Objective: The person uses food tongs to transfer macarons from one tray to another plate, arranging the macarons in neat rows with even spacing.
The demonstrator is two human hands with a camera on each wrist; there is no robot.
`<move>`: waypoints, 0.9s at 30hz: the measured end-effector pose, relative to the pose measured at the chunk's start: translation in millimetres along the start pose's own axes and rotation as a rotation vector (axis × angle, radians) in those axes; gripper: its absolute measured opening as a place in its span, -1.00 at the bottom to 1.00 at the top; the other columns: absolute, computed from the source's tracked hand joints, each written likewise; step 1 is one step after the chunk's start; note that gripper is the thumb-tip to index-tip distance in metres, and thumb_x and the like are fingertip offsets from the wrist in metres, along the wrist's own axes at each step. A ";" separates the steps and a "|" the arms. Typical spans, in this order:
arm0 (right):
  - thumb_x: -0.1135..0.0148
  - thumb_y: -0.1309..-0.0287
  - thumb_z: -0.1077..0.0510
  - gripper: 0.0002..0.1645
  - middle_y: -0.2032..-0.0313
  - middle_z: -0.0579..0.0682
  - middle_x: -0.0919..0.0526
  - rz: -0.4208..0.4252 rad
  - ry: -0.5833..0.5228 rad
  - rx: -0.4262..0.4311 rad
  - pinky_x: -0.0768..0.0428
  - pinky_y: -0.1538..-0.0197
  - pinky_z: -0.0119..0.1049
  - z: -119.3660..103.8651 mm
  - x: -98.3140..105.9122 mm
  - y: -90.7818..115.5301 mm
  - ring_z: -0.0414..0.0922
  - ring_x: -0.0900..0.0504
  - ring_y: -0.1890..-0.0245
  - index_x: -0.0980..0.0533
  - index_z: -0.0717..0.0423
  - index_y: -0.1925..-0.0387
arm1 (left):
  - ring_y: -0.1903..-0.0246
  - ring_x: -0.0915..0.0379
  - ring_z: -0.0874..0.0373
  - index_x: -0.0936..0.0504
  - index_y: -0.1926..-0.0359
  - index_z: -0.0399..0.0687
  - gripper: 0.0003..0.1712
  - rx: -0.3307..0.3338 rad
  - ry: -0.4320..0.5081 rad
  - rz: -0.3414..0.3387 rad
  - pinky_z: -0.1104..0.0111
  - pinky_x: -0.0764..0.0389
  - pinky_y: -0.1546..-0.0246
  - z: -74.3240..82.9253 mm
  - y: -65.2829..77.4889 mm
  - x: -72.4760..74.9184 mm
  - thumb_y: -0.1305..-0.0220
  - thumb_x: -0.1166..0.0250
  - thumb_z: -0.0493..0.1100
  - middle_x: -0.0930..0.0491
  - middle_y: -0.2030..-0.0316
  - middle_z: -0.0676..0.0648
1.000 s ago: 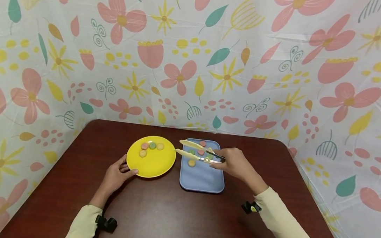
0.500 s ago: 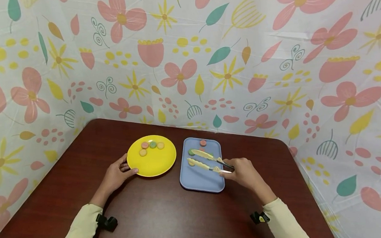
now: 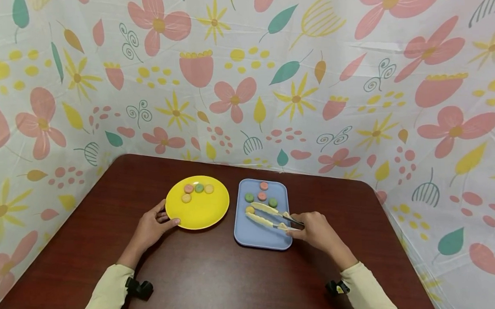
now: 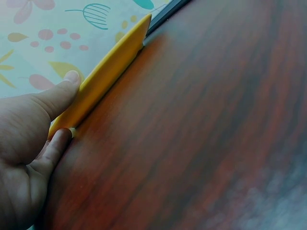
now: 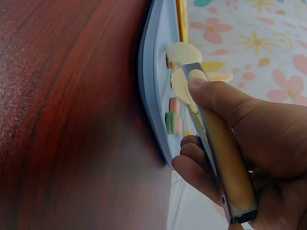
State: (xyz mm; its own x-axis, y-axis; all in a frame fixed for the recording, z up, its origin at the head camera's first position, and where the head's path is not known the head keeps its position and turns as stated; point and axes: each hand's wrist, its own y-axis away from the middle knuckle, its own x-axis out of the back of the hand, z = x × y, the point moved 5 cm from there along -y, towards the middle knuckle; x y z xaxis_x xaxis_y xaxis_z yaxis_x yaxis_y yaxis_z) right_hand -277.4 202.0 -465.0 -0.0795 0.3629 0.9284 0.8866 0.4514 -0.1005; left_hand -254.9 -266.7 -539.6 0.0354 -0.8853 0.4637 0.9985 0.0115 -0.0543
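Observation:
My left hand (image 3: 149,228) grips the near-left rim of a round yellow plate (image 3: 198,213), thumb on top and fingers at the underside in the left wrist view. Toward the plate's back lie a pink macaron (image 3: 188,188), a green macaron (image 3: 198,188) and two pale yellow ones. My right hand (image 3: 319,233) holds tongs (image 3: 260,219) with cream tips, their jaws apart over a blue tray (image 3: 258,238). A yellow macaron (image 3: 250,210) sits close to the tong tips; whether they touch it cannot be told. Behind it are two pink macarons (image 3: 262,196) and two green macarons (image 3: 273,202).
Plate and tray stand side by side on a dark brown table (image 3: 194,274), a narrow gap between them. A floral cloth (image 3: 230,128) hangs right behind the table's back edge. Each forearm wears a black wrist mount (image 3: 139,289).
My right hand has brought the tongs from near the plate rightward and down over the tray, tips now near the yellow macaron. The left hand and plate have stayed put.

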 end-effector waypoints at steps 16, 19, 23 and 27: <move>-0.58 -0.07 -0.05 -0.36 0.07 0.17 -0.76 -0.015 -0.001 -0.033 -0.37 0.49 -0.41 -1.2 -1.9 0.3 -0.20 -0.44 0.46 -0.68 0.28 -0.09 | -0.21 -0.54 -0.22 -0.05 -0.60 -0.27 0.13 0.009 0.005 -0.001 0.30 -0.71 0.00 0.5 0.0 0.0 -0.27 -0.45 0.13 -0.38 -0.38 -0.38; -0.58 -0.07 -0.05 -0.35 0.06 0.18 -0.76 -0.012 -0.001 -0.032 -0.38 0.47 -0.40 -2.0 -2.1 0.4 -0.19 -0.45 0.45 -0.68 0.29 -0.09 | -0.21 -0.54 -0.22 -0.05 -0.60 -0.26 0.12 0.008 0.007 0.001 0.29 -0.71 0.00 0.7 -0.1 0.4 -0.27 -0.46 0.12 -0.38 -0.38 -0.38; -0.58 -0.07 -0.06 -0.35 0.03 0.20 -0.75 -0.005 0.001 -0.023 -0.44 0.42 -0.37 -2.2 -1.2 1.2 -0.19 -0.49 0.41 -0.68 0.29 -0.08 | -0.20 -0.54 -0.21 -0.06 -0.60 -0.26 0.12 0.004 0.003 0.004 0.28 -0.71 -0.01 0.8 -0.1 0.6 -0.27 -0.46 0.12 -0.39 -0.37 -0.37; -0.57 -0.08 -0.06 -0.35 0.03 0.20 -0.76 0.006 -0.005 -0.016 -0.45 0.44 -0.39 -0.9 2.4 1.5 -0.21 -0.50 0.42 -0.68 0.28 -0.10 | -0.20 -0.54 -0.22 -0.06 -0.60 -0.27 0.13 0.002 0.005 0.003 0.28 -0.71 0.00 0.8 0.5 0.8 -0.26 -0.46 0.13 -0.40 -0.36 -0.38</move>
State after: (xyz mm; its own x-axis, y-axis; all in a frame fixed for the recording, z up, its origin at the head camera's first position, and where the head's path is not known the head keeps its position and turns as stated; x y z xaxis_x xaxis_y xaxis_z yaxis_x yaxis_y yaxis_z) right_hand -275.8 202.9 -462.5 -0.0764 0.3695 0.9261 0.8944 0.4359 -0.1002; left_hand -254.3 -267.1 -538.5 0.0380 -0.8876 0.4590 0.9984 0.0149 -0.0540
